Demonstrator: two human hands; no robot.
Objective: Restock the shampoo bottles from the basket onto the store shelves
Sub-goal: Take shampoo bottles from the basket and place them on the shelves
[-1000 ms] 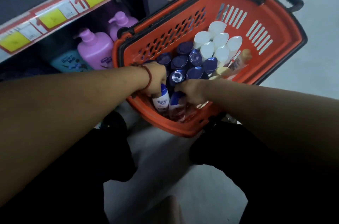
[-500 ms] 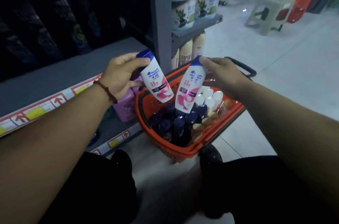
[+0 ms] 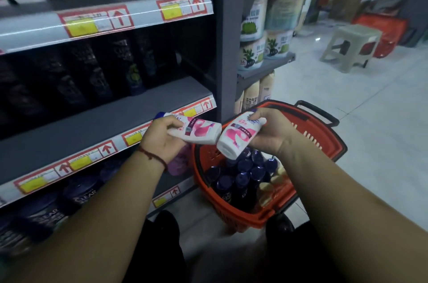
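Bottles (image 3: 199, 131) are lifted clear of the basket (image 3: 333, 150) now, one gripped in my left hand (image 3: 162, 136), one in my right hand (image 3: 271, 134), level with the centre-left shelf (image 3: 92, 125), ready for stocking.

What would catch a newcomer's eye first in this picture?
At the centre, the left hand holds a white-and-pink shampoo bottle and the right hand a matching bottle, close together. Below them an orange basket holds blue-capped bottles; grey shelves with price tags stand left.
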